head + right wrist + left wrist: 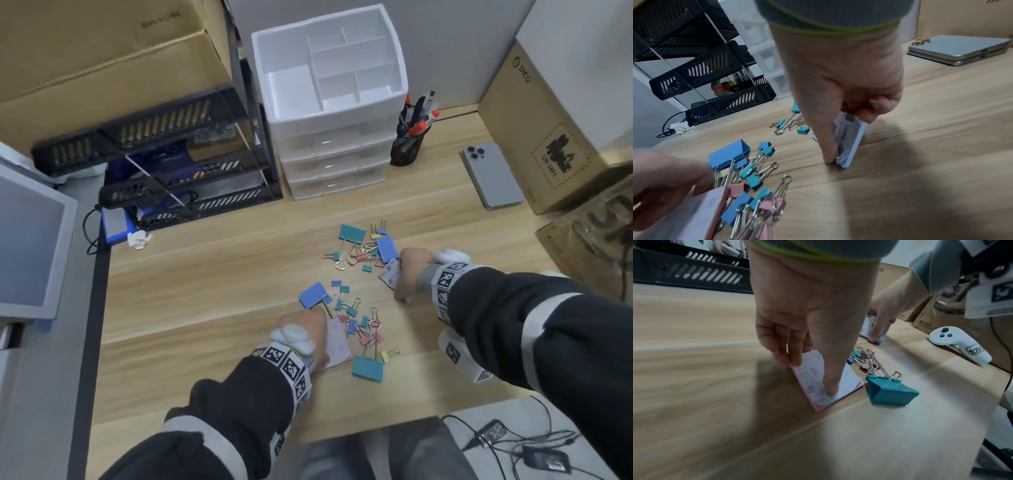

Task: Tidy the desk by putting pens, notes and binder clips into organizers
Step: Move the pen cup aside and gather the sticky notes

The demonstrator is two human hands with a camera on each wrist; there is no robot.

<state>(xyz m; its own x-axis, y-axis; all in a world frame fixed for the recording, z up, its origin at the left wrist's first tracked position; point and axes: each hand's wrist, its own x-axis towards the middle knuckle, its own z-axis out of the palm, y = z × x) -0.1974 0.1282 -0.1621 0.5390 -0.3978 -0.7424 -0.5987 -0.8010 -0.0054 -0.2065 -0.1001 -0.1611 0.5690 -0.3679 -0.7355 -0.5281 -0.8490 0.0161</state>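
Dark-sleeved forearms with checkered marker cuffs reach onto the pale wood-grain desk (205,274). Left hand (807,318) pinches a pink-backed pad of sticky notes (846,382), thumb pressing its printed top sheet, fingers curled at the far edge; the pad's low corner touches the desk. Right hand (840,91) grips a white pad of notes with a blue edge (851,142), thumb on one face, fingers curled round the other, pad tilted on its corner.

Judgement: both pads are mid-lift. To do it well, slide fingers fully under before raising, so no sheets fan out, and lift clear of the scattered blue, teal and pink metal binder clips (356,325) lying just beside each pad in 2 loose groups. A large teal clip (890,392) sits close to the pink pad's edge; it may get dragged along.

Destination is probably the white plastic compartment organizer on 3 drawers (329,75), well apart at the back. Black mesh pen cup (409,144) stands beside it, black slotted paper trays (144,137) to its left. Grey phone (493,174), cardboard boxes (548,137), white handheld controller (960,344) to the right.
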